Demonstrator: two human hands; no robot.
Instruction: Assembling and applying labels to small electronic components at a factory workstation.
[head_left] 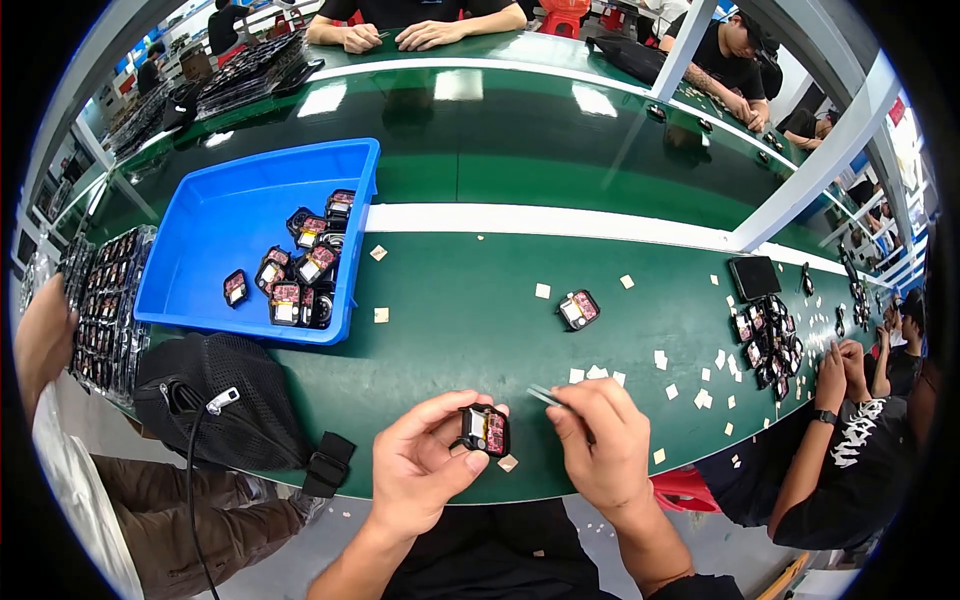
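Observation:
My left hand [418,462] is closed around a small black electronic device casing [487,430]. The casing lies open-faced, showing a red circuit board and a silvery-white block with a yellow strip. To its right, my right hand [608,440] pinches a pair of tweezers [542,396], whose tips point toward the casing but stay apart from it. A small beige square piece [508,464] is on the green bench just below the casing. Farther out on the bench sits another device casing [578,310] of the same kind.
A blue bin [190,250] at the left holds several casings; beside it are a black mesh bag [225,400] and trays of casings [105,310]. Paper squares [703,398] and a casing pile [768,340] lie right, near a co-worker's arm. A white rail [540,222] crosses behind.

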